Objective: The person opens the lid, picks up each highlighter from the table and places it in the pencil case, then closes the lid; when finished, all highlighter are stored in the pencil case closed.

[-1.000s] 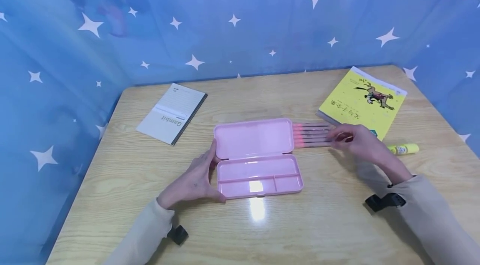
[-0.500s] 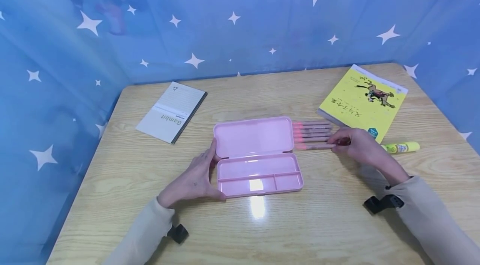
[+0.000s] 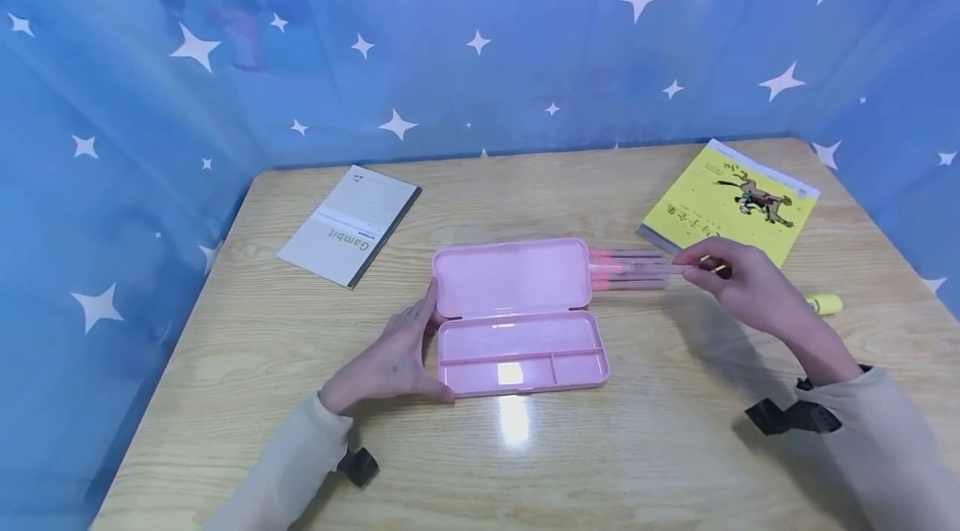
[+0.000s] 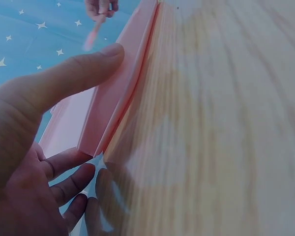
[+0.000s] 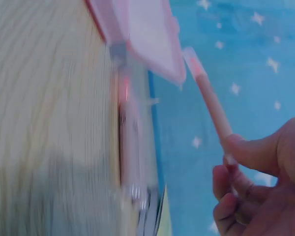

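An opened pink pencil case (image 3: 517, 334) lies on the wooden table, its lid (image 3: 512, 279) folded back on the far side. My left hand (image 3: 386, 360) grips its left end, thumb along the near wall and fingers at the end. In the right wrist view, my right hand (image 5: 265, 182) pinches a slim pen (image 5: 214, 105) with a pink translucent tip between thumb and fingers, raised off the table. Below it, several similar pens (image 3: 630, 284) lie side by side, just right of the lid. No pen shows inside the case's compartments.
A yellow book (image 3: 731, 202) lies at the back right. Partly hidden behind my right wrist is a yellow tube (image 3: 827, 304). A white notebook marked Gambit (image 3: 348, 227) lies at the back left. A blue starred curtain (image 3: 480, 81) stands behind the table.
My right hand has picked one pen out of the row and lifted it, shifting slightly right and up. The left hand stays at the pencil case. The head view has tilted slightly.
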The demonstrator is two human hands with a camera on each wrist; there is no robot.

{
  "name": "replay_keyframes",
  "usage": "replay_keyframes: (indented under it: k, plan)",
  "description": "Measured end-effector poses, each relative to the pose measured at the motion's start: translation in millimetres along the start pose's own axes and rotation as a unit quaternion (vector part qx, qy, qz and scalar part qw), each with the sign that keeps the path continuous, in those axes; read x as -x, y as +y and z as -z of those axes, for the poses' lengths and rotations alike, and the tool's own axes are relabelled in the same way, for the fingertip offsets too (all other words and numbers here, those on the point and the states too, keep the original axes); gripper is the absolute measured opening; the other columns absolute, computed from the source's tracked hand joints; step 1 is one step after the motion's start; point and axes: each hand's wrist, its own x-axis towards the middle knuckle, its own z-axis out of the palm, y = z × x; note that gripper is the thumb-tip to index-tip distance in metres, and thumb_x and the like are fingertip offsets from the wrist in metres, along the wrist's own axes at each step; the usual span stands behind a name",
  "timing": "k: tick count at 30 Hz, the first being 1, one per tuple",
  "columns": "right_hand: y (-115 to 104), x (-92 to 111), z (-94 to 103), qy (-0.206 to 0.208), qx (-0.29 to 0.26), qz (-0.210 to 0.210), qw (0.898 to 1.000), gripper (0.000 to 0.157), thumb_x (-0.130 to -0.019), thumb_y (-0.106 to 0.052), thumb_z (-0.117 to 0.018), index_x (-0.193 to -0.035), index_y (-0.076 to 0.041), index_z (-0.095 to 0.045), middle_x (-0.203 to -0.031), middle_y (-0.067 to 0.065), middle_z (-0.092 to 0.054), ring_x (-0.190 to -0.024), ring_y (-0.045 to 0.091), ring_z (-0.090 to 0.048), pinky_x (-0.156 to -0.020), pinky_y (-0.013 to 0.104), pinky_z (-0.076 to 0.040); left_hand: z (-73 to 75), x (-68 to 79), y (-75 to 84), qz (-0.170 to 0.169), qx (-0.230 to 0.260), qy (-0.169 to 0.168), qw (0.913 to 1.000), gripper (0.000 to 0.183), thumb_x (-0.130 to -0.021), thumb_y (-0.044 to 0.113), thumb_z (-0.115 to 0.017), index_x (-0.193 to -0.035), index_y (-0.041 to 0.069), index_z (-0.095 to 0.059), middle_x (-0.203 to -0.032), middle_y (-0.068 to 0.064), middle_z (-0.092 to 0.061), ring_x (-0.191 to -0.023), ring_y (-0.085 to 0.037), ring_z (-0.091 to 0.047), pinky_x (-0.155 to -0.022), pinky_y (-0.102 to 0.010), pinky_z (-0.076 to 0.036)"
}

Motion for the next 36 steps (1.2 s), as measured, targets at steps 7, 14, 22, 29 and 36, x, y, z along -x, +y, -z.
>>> replay_keyframes:
  k: [7,14,22,29,36]
  plan:
    - [-29,-3,-28.2,0.005,-0.017,0.086,0.996,0.019,-0.083,0.007,-0.066,-0.098,-0.004,-0.07,-0.088,0.003,-0.064,-0.064,0.01,-0.052,-0.052,0.022,-0.044,-2.3,-0.1,-2.2,0.0,0.009,-0.008,0.9999,0.15,-0.049,0.042,-0.092,-0.15,0.014,0.015,-0.111,0.009,-0.049,-0.108,-0.014,-0.04,-0.104,-0.044,-0.022]
    - [-40,-7,-59.2,-0.056,-0.046,0.112,0.991,0.02,-0.082,0.006,-0.067,-0.091,-0.011,-0.072,-0.083,-0.005,-0.064,-0.07,0.008,-0.053,-0.057,0.025,-0.044,-3.7,-2.5,-1.0,-0.014,0.017,-0.009,0.9997,0.15,-0.049,0.042,-0.092,-0.15,0.013,0.014,-0.111,0.009,-0.05,-0.106,-0.013,-0.042,-0.102,-0.045,-0.024]
    - [-42,-6,-82.2,-0.112,-0.058,0.05,0.991,0.018,-0.082,0.002,-0.068,-0.095,-0.01,-0.073,-0.082,0.0,-0.064,-0.069,0.011,-0.052,-0.058,0.025,-0.044,-2.0,-3.3,-1.0,-0.016,0.005,-0.002,0.9999,0.15,-0.048,0.044,-0.092,-0.15,0.012,0.013,-0.111,0.009,-0.05,-0.103,-0.012,-0.043,-0.101,-0.044,-0.026]
    - [-44,-8,-91.9,-0.132,-0.065,0.017,0.989,0.021,-0.082,0.004,-0.068,-0.096,-0.01,-0.072,-0.083,-0.005,-0.059,-0.072,0.012,-0.051,-0.06,0.025,-0.045,-0.4,-2.4,0.1,-0.002,0.002,-0.007,1.0,0.151,-0.048,0.045,-0.092,-0.15,0.013,0.015,-0.111,0.01,-0.05,-0.106,-0.011,-0.043,-0.103,-0.044,-0.024]
    - [-46,-10,-94.7,-0.139,-0.066,0.003,0.988,0.02,-0.082,0.003,-0.068,-0.095,-0.01,-0.072,-0.083,-0.004,-0.058,-0.072,0.014,-0.051,-0.06,0.025,-0.044,0.5,-0.9,-0.3,0.007,0.007,-0.008,0.9999,0.15,-0.049,0.046,-0.091,-0.15,0.014,0.015,-0.111,0.01,-0.049,-0.107,-0.011,-0.042,-0.103,-0.045,-0.023]
